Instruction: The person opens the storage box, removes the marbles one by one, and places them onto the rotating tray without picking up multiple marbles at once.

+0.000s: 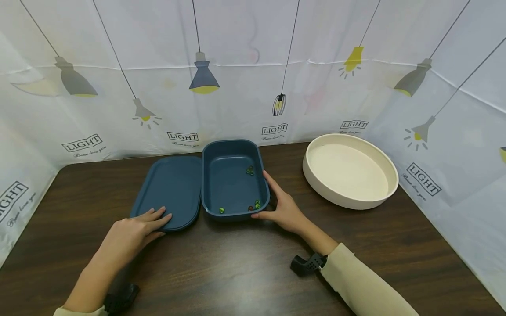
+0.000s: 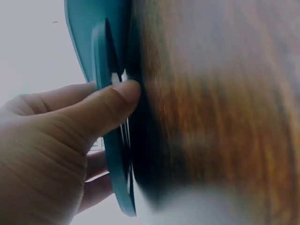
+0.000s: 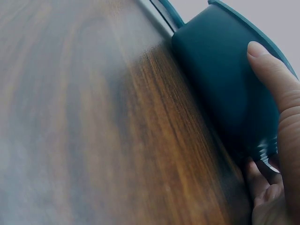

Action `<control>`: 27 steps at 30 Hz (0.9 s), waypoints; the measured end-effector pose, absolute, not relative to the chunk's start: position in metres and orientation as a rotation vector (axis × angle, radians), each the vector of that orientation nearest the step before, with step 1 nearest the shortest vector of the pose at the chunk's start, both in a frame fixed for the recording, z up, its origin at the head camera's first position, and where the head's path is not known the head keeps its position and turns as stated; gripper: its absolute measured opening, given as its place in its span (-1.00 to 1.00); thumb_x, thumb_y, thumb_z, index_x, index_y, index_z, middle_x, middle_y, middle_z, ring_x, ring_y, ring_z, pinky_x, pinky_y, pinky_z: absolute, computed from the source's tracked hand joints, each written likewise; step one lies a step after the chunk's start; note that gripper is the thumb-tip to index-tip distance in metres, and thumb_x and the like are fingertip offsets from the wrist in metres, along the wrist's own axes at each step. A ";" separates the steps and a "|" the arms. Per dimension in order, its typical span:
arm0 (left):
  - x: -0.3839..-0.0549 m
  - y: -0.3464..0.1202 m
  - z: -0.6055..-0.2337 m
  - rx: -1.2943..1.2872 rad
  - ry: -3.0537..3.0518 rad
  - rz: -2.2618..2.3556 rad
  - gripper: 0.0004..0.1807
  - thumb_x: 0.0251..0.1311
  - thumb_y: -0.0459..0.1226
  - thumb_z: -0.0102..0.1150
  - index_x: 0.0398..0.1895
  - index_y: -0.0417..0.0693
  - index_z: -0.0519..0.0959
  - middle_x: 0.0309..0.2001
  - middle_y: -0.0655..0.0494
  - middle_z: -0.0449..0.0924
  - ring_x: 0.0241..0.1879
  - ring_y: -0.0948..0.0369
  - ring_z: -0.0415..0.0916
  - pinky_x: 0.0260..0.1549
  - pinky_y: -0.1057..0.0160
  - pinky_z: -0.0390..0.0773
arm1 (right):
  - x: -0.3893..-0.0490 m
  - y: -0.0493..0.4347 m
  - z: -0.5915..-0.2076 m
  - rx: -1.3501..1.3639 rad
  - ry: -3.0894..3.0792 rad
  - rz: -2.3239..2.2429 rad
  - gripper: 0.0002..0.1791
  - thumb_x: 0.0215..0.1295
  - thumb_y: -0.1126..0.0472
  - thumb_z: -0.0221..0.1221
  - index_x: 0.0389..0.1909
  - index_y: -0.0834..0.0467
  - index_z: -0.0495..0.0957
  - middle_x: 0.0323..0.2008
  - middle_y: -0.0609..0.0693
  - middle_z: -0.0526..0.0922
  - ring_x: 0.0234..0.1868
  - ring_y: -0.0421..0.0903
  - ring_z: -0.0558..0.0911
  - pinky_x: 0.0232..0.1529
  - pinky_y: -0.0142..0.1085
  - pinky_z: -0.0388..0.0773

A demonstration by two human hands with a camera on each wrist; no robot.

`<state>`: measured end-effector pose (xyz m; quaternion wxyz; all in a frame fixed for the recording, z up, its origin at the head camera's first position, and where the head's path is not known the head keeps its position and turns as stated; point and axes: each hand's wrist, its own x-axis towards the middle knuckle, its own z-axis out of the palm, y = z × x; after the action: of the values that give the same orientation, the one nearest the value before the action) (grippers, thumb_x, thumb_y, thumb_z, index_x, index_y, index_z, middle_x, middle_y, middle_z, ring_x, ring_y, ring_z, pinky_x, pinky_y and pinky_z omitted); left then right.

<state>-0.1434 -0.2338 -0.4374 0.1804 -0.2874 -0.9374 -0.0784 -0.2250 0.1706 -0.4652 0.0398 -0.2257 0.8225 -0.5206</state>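
A dark blue rectangular container [image 1: 235, 188] stands in the middle of the table. Inside lie several small glass marbles: green ones near the right wall [image 1: 250, 170], a green one [image 1: 222, 210] at the near left, and a reddish-brown one [image 1: 251, 208] beside more green at the near right. My right hand [image 1: 286, 210] grips the container's near right corner, thumb on the near wall, fingers round the right side. Left of the container, close against it, is a matching flat lid [image 1: 174, 186]. My left hand [image 1: 134, 230] holds its near edge, fingers on top and thumb [image 2: 112, 101] at the rim.
A round cream tray [image 1: 348, 171] with a raised rim stands at the back right of the dark wooden table [image 1: 237, 272]. White cloth [image 1: 237, 105] printed with lamps hangs behind the table and at its sides. Each wrist wears a black device [image 1: 308, 264].
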 end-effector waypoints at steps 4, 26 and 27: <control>-0.141 -0.232 -0.435 -0.804 -2.712 -0.253 -0.43 0.00 -0.16 0.49 0.18 0.05 0.68 0.15 -0.07 0.68 -0.05 -0.04 0.75 -0.38 0.05 0.70 | -0.225 0.171 -0.465 -0.678 2.528 -1.585 0.34 -0.04 0.16 0.58 0.64 -0.19 -0.14 0.59 0.02 0.16 0.50 0.07 0.33 0.40 0.11 0.37; -0.140 -0.223 -0.427 -0.769 -2.912 -0.299 -0.54 0.13 -0.20 0.41 0.15 0.02 0.69 0.21 -0.14 0.63 0.01 -0.12 0.71 -0.18 -0.12 0.69 | -0.226 0.172 -0.466 -0.680 2.524 -1.582 0.33 -0.01 0.13 0.57 0.63 -0.25 -0.15 0.60 -0.03 0.11 0.53 0.03 0.29 0.45 0.10 0.31; -0.141 -0.222 -0.427 -0.767 -2.916 -0.300 -0.55 0.14 -0.20 0.41 0.14 0.03 0.69 0.21 -0.13 0.64 0.02 -0.13 0.71 -0.18 -0.12 0.69 | -0.226 0.172 -0.466 -0.680 2.529 -1.577 0.33 -0.01 0.13 0.57 0.63 -0.25 -0.15 0.60 -0.04 0.11 0.54 0.02 0.28 0.46 0.10 0.30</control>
<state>-0.1406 -0.2224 -0.4267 0.0558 -0.2527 -0.9608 -0.0990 -0.2259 0.1720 -0.4656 0.0422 -0.2221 0.8266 -0.5153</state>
